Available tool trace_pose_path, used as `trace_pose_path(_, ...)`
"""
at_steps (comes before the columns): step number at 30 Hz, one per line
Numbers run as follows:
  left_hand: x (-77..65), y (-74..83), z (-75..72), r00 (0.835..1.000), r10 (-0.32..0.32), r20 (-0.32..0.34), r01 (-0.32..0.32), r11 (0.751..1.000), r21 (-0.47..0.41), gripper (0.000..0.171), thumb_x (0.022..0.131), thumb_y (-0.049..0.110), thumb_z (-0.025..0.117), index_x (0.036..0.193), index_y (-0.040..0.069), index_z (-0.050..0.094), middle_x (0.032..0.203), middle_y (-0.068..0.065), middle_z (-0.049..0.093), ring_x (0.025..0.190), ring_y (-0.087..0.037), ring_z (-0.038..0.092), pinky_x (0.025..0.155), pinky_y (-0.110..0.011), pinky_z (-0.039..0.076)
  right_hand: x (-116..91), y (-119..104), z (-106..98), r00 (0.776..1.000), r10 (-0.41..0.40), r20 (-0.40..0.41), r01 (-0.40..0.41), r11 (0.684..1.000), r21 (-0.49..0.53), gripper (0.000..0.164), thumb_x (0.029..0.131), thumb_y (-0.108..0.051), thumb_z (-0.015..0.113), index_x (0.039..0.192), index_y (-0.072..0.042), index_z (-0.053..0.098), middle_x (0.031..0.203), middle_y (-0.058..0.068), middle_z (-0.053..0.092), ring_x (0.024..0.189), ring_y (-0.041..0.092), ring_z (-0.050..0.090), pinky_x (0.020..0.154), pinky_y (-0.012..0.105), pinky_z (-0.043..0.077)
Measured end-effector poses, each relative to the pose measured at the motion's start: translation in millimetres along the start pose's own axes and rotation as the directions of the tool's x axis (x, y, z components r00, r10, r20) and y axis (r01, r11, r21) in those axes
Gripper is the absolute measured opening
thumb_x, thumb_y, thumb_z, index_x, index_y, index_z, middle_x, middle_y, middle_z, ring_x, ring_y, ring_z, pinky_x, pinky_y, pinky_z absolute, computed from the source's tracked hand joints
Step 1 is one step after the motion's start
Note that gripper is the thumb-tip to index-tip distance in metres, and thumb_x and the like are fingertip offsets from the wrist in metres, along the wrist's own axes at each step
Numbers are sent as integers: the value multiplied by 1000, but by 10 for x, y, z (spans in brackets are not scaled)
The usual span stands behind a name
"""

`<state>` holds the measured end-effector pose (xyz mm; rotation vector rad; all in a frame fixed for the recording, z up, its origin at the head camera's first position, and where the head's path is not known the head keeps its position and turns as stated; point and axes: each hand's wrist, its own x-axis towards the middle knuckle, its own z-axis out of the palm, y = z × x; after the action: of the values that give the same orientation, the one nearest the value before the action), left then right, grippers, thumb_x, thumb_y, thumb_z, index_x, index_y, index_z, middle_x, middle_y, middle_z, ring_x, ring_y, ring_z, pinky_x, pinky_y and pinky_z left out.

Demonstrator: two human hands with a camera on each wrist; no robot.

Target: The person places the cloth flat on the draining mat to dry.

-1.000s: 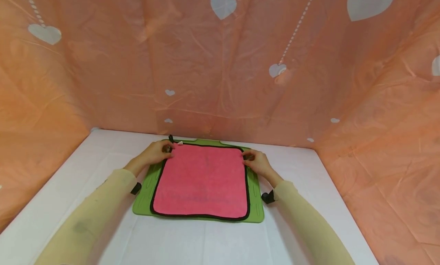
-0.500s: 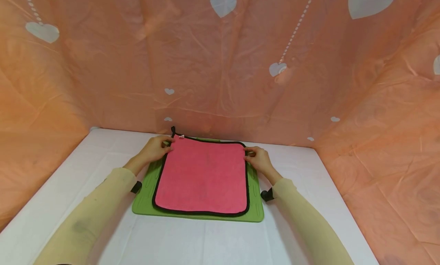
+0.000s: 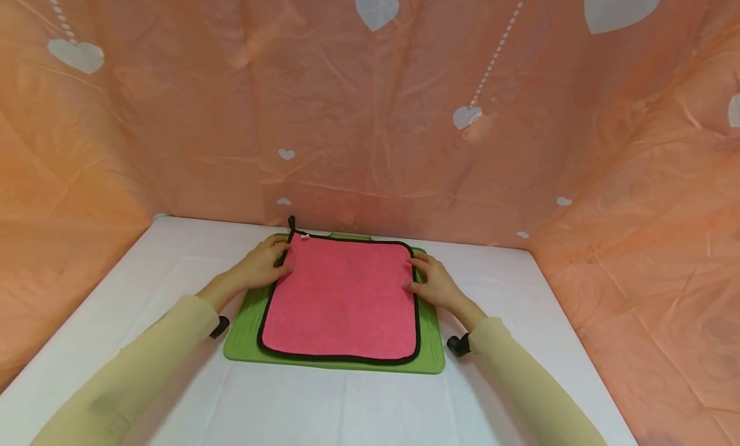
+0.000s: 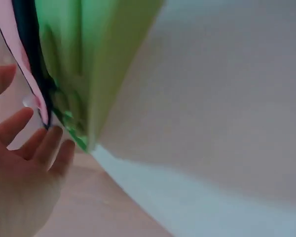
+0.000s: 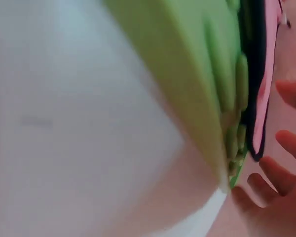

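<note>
A pink square cloth [image 3: 343,298] with black edging lies spread over a green board [image 3: 241,343]. A black loop and a small white tag mark its far left corner. My left hand [image 3: 261,265] is at the cloth's upper left edge, and my right hand [image 3: 438,284] is at its upper right edge. Both have thumb and fingers apart. The left wrist view shows loosely bent fingers [image 4: 52,145] right beside the black edging. Likewise, the right wrist view has spread fingers [image 5: 281,173] near the cloth's corner. Ridges run along the board's sides; the cloth covers its middle.
The board rests on a white-covered table [image 3: 289,407], close to its back edge. An orange curtain [image 3: 370,112] with white hearts rises behind and on both sides. Dark wrist-worn devices [image 3: 458,345] sit under the sleeves.
The cloth shifted slightly away from me, its far left corner lifting and then lowering. Both hands, which pinched its far corners, have loosened their fingers and drawn slightly nearer.
</note>
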<state>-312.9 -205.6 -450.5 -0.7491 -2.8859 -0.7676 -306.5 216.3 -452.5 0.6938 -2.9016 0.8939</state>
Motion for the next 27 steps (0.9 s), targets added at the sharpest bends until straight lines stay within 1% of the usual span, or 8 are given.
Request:
trace_pose_path(2, -106, 80, -2, 999, 31, 31, -33, 998, 53, 55, 96, 21, 73, 137, -13, 57, 150, -36, 44, 134, -57, 46, 109, -67, 40, -106, -36, 12, 997, -45, 64, 46, 999, -22, 70, 90, -22, 80, 147, 7, 53, 157, 29, 41, 145, 52, 35, 118, 64, 31)
trace_pose_path(5, -271, 198, 6, 990, 48, 132, -60, 994, 89, 68, 97, 33, 73, 146, -9, 52, 156, -32, 40, 142, -52, 41, 113, -67, 35, -252, -76, 16, 981, -62, 182, 69, 997, -28, 80, 90, -31, 82, 154, 3, 46, 164, 26, 33, 150, 53, 25, 119, 68, 25)
trace_pose_path(9, -451, 323, 28, 958, 32, 284, -59, 994, 89, 90, 93, 53, 73, 156, -3, 41, 165, -26, 31, 150, -48, 30, 117, -71, 25, -377, -104, -2, 951, -35, 309, 48, 998, -34, 91, 90, -40, 81, 160, -2, 37, 170, 21, 23, 154, 54, 12, 119, 73, 16)
trace_pose_path(12, -525, 375, 46, 942, 21, 336, -51, 995, 81, 104, 86, 62, 76, 159, -1, 36, 168, -25, 25, 153, -46, 25, 117, -73, 22, -406, -107, -12, 940, -21, 341, 37, 998, -41, 98, 87, -43, 83, 162, -4, 33, 172, 18, 18, 155, 53, 8, 119, 74, 12)
trace_pose_path(18, -551, 405, 70, 933, 13, 360, -47, 995, 84, 113, 82, 66, 78, 161, 0, 32, 170, -24, 20, 154, -45, 22, 118, -72, 22, -416, -105, -4, 931, -9, 366, 28, 999, -46, 109, 81, -46, 88, 164, -6, 29, 173, 16, 13, 156, 51, 2, 120, 73, 9)
trace_pose_path(21, -543, 398, 74, 936, 22, 351, -60, 993, 98, 113, 82, 68, 77, 161, 0, 33, 169, -24, 21, 154, -46, 23, 118, -72, 22, -429, -98, -3, 933, -4, 361, 25, 998, -54, 109, 81, -45, 88, 164, -6, 30, 173, 15, 13, 156, 50, 2, 121, 73, 8)
trace_pose_path(24, -552, 383, 59, 944, 14, 329, -57, 991, 121, 111, 82, 69, 75, 161, 3, 35, 169, -22, 24, 154, -44, 24, 118, -71, 22, -436, -98, -9, 944, -18, 329, 37, 998, -51, 106, 82, -46, 87, 163, -5, 32, 172, 16, 17, 156, 50, 6, 121, 72, 9)
trace_pose_path(27, -587, 372, 14, 959, 4, 283, -49, 987, 151, 105, 85, 70, 72, 160, 3, 38, 168, -22, 28, 153, -45, 27, 118, -71, 22, -451, -89, -26, 968, -32, 251, 47, 997, -57, 100, 87, -47, 83, 162, -3, 34, 171, 17, 21, 155, 51, 11, 121, 70, 12)
